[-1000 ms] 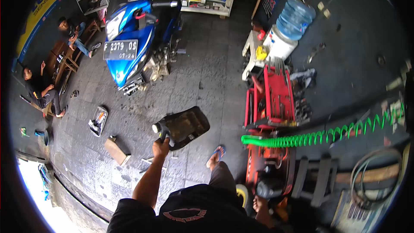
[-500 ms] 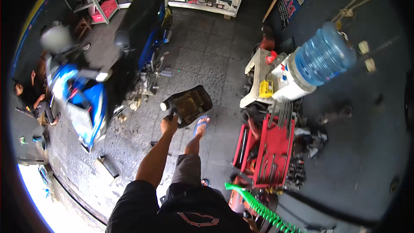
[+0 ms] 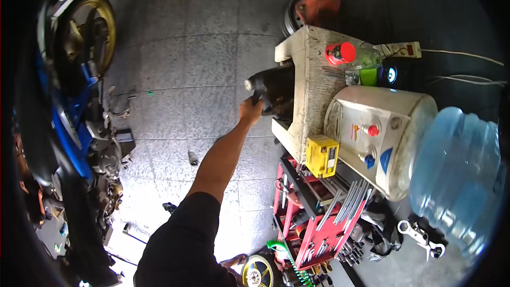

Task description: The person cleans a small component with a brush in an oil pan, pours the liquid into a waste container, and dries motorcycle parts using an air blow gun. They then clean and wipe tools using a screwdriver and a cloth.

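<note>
- One hand, the left hand (image 3: 251,111), has its fingers closed on the handle of the dark jug (image 3: 277,94), near the pale cap (image 3: 248,84).
- For the right hand I cannot tell: a small patch of skin (image 3: 234,261) beside the gold wheel (image 3: 257,273) may be a hand or a foot.
- The jug is partly inside the opening between the legs of the worn white counter (image 3: 317,82); its far end is hidden under the top.
- The step in hand seems to be guiding the jug under there. It would be good to keep it low and in the middle, so that it does not knock a leg.
- A gentle movement is wise, because the yellow box (image 3: 322,157) sits close to the edge of the counter, and the water dispenser (image 3: 366,133) with its big bottle (image 3: 457,175) is just beside; a bump could shake them.
- Compared with half a second before, the jug has come from above the open floor (image 3: 196,69) into the opening, with the same grip. The blue motorbike (image 3: 71,127) now shows at the left edge, and the counter appears much nearer.
</note>
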`<act>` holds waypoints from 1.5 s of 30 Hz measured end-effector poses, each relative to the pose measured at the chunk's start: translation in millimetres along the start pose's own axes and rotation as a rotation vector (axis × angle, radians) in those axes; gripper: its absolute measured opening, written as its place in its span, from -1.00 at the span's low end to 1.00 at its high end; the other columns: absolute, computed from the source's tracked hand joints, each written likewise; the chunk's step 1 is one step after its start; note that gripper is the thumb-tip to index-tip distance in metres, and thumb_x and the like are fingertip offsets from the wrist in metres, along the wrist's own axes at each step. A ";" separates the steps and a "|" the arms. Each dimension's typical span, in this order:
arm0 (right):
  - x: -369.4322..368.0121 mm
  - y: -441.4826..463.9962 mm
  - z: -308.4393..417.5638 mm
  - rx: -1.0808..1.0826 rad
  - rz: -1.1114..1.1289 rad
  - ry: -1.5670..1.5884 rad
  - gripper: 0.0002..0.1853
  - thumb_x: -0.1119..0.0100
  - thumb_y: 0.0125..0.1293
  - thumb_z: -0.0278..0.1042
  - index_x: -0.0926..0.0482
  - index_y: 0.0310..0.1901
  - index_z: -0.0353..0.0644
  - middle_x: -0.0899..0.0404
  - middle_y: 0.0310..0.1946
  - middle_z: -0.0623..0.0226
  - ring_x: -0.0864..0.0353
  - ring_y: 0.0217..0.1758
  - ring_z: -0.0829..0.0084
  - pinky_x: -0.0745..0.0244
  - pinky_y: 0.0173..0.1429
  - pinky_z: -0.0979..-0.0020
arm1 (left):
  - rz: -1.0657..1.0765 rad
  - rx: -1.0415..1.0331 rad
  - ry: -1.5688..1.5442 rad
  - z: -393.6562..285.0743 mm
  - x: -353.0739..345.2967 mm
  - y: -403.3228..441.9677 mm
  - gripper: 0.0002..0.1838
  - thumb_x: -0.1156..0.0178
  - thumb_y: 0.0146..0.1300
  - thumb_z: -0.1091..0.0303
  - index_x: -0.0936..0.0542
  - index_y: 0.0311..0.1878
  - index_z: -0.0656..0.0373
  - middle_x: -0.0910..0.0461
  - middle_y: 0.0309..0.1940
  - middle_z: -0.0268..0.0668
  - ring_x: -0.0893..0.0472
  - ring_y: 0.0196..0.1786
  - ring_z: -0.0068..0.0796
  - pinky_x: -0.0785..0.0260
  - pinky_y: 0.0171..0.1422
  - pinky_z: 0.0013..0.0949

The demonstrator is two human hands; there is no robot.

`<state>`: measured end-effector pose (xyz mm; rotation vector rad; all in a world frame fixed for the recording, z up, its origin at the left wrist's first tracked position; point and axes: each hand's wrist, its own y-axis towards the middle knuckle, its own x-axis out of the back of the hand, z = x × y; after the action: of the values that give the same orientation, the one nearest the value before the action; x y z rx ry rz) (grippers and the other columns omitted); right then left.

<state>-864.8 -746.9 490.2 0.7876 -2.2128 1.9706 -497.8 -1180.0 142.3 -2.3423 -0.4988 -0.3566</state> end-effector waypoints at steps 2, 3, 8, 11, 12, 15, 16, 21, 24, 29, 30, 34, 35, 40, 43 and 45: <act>-2.9 -1.2 16.0 -0.032 -0.019 -0.001 -0.84 -0.11 0.40 -0.21 -0.53 -0.19 -0.11 -0.50 -0.38 0.31 -0.43 -0.38 0.39 -0.37 -0.34 0.36 | 0.077 -0.020 0.040 -22.1 -42.5 29.3 -0.47 -0.20 0.12 -0.13 -0.66 -0.24 0.26 -0.68 -0.38 0.03 -0.69 -0.19 0.03 -0.47 -0.11 0.00; -4.3 -1.2 22.6 -0.047 -0.027 -0.001 -0.83 -0.11 0.40 -0.20 -0.53 -0.19 -0.11 -0.51 -0.37 0.31 -0.43 -0.36 0.38 -0.38 -0.33 0.35 | 0.093 -0.060 0.027 -25.5 -69.5 44.6 -0.46 -0.21 0.13 -0.13 -0.66 -0.21 0.26 -0.69 -0.35 0.04 -0.70 -0.17 0.03 -0.47 -0.10 0.00; -8.0 -2.2 39.2 -0.086 -0.070 -0.005 -0.82 -0.12 0.39 -0.20 -0.55 -0.14 -0.10 -0.52 -0.31 0.27 -0.45 -0.29 0.34 -0.40 -0.26 0.32 | 0.072 -0.107 -0.268 -17.1 -167.3 99.5 -0.42 -0.30 0.12 -0.12 -0.62 -0.05 0.26 -0.69 -0.16 0.05 -0.67 -0.01 -0.01 -0.48 0.06 -0.05; -12.9 -1.3 46.2 -0.075 -0.073 -0.013 -0.81 -0.12 0.39 -0.19 -0.55 -0.12 -0.10 -0.54 -0.27 0.25 -0.47 -0.24 0.31 -0.42 -0.22 0.30 | 0.241 0.000 -0.184 -25.9 -122.0 97.7 -0.39 -0.34 0.08 -0.12 -0.62 -0.01 0.23 -0.69 -0.11 0.03 -0.66 0.04 -0.02 -0.48 0.09 -0.08; -13.6 0.0 48.7 -0.066 -0.077 -0.015 -0.80 -0.12 0.39 -0.19 -0.56 -0.11 -0.10 -0.54 -0.26 0.25 -0.47 -0.23 0.30 -0.42 -0.21 0.30 | 0.225 0.043 -0.122 -20.6 -114.9 92.1 -0.39 -0.36 0.06 -0.11 -0.63 0.02 0.21 -0.69 -0.10 0.01 -0.66 0.05 -0.03 -0.48 0.09 -0.08; -15.1 8.1 52.4 -0.032 -0.089 -0.012 -0.79 -0.13 0.39 -0.19 -0.57 -0.08 -0.10 -0.55 -0.22 0.23 -0.48 -0.19 0.28 -0.44 -0.16 0.28 | 0.340 0.269 0.146 -2.6 -110.2 101.9 -0.41 -0.34 0.06 -0.05 -0.63 0.11 0.09 -0.70 -0.05 -0.05 -0.67 0.04 -0.06 -0.51 0.09 -0.11; -15.2 10.9 51.6 -0.021 -0.093 -0.013 -0.79 -0.13 0.39 -0.18 -0.57 -0.07 -0.10 -0.55 -0.21 0.22 -0.49 -0.17 0.27 -0.45 -0.15 0.27 | 0.339 0.260 0.133 20.4 -125.7 115.8 -0.41 -0.34 0.06 -0.05 -0.63 0.11 0.09 -0.70 -0.05 -0.05 -0.67 0.04 -0.06 -0.51 0.09 -0.11; -20.8 23.9 24.5 0.012 -0.093 -0.024 -0.76 -0.14 0.39 -0.18 -0.59 -0.03 -0.10 -0.57 -0.15 0.19 -0.51 -0.10 0.23 -0.47 -0.08 0.24 | 0.326 -0.367 0.657 100.8 -193.0 163.0 -0.48 -0.24 0.11 0.10 -0.61 0.16 0.03 -0.71 -0.07 -0.10 -0.72 -0.06 -0.09 -0.57 0.05 -0.15; -18.3 23.5 -2.9 0.041 -0.099 -0.036 -0.74 -0.15 0.38 -0.17 -0.60 -0.01 -0.09 -0.58 -0.11 0.17 -0.52 -0.05 0.20 -0.49 -0.04 0.22 | 0.225 0.225 -0.126 74.8 -151.8 112.5 -0.43 -0.18 0.16 0.10 -0.55 0.24 0.13 -0.65 0.06 -0.06 -0.66 0.08 -0.06 -0.52 0.17 -0.16; 13.4 28.9 -39.1 0.222 -0.101 -0.164 -0.71 -0.16 0.38 -0.16 -0.61 0.04 -0.09 -0.60 -0.05 0.13 -0.54 0.02 0.16 -0.51 0.03 0.19 | 0.168 -0.117 0.486 182.6 -43.2 34.1 -0.40 -0.15 0.20 0.03 -0.54 0.26 0.17 -0.51 0.24 0.02 -0.51 0.30 -0.09 -0.34 0.38 -0.15; 24.7 29.6 -47.5 0.279 -0.107 -0.221 -0.70 -0.16 0.38 -0.16 -0.62 0.04 -0.09 -0.61 -0.04 0.13 -0.54 0.04 0.15 -0.52 0.04 0.18 | 0.101 -0.058 0.516 164.7 11.7 -23.0 -0.41 -0.15 0.21 0.01 -0.56 0.22 0.18 -0.57 0.17 0.01 -0.55 0.24 -0.07 -0.38 0.33 -0.13; 83.3 34.6 -65.1 0.661 -0.294 -0.646 -0.68 -0.16 0.38 -0.16 -0.63 0.08 -0.09 -0.62 0.01 0.10 -0.56 0.10 0.12 -0.54 0.10 0.16 | -0.191 0.140 0.415 243.2 170.6 -212.2 -0.51 -0.11 0.24 -0.02 -0.69 -0.04 0.21 -0.68 -0.06 0.00 -0.64 0.07 -0.02 -0.48 0.19 -0.09; 89.6 27.7 -53.2 0.813 -0.324 -0.683 -0.67 -0.17 0.38 -0.16 -0.63 0.09 -0.09 -0.63 0.02 0.09 -0.56 0.11 0.11 -0.54 0.11 0.15 | -0.176 0.250 0.446 256.7 209.2 -268.1 -0.52 -0.12 0.23 -0.02 -0.71 -0.10 0.22 -0.68 -0.05 0.00 -0.64 0.09 -0.02 -0.47 0.19 -0.08; 16.0 -109.7 82.5 1.378 0.217 -0.377 -0.90 -0.16 0.37 -0.41 -0.49 -0.26 -0.23 -0.49 -0.44 0.46 -0.44 -0.33 0.57 -0.41 -0.19 0.48 | -0.209 0.634 0.569 361.3 319.8 -502.3 -0.52 -0.07 0.25 0.01 -0.68 0.00 0.21 -0.61 0.10 0.02 -0.57 0.19 0.04 -0.41 0.28 -0.07; -21.6 -127.7 122.3 1.439 0.446 -0.495 -0.86 -0.21 0.33 -0.43 -0.53 -0.15 -0.30 -0.53 -0.36 0.40 -0.52 -0.24 0.56 -0.47 -0.09 0.46 | -0.444 0.641 0.386 398.1 330.6 -636.5 -0.48 -0.07 0.26 0.00 -0.62 0.12 0.16 -0.58 0.14 0.04 -0.54 0.23 0.03 -0.38 0.32 -0.07; -59.2 -184.1 134.6 1.430 0.369 -0.730 -0.80 -0.23 0.33 -0.41 -0.54 -0.11 -0.34 -0.58 -0.31 0.31 -0.55 -0.19 0.53 -0.49 -0.04 0.44 | -0.470 0.714 -0.042 490.4 309.3 -689.8 -0.52 -0.12 0.24 0.03 -0.64 0.06 0.19 -0.62 0.06 0.03 -0.58 0.16 0.03 -0.42 0.23 -0.04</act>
<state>-699.5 -863.1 611.2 1.3615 -0.6372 3.8554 -475.3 -295.9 315.1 -1.5322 -1.0126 -0.2800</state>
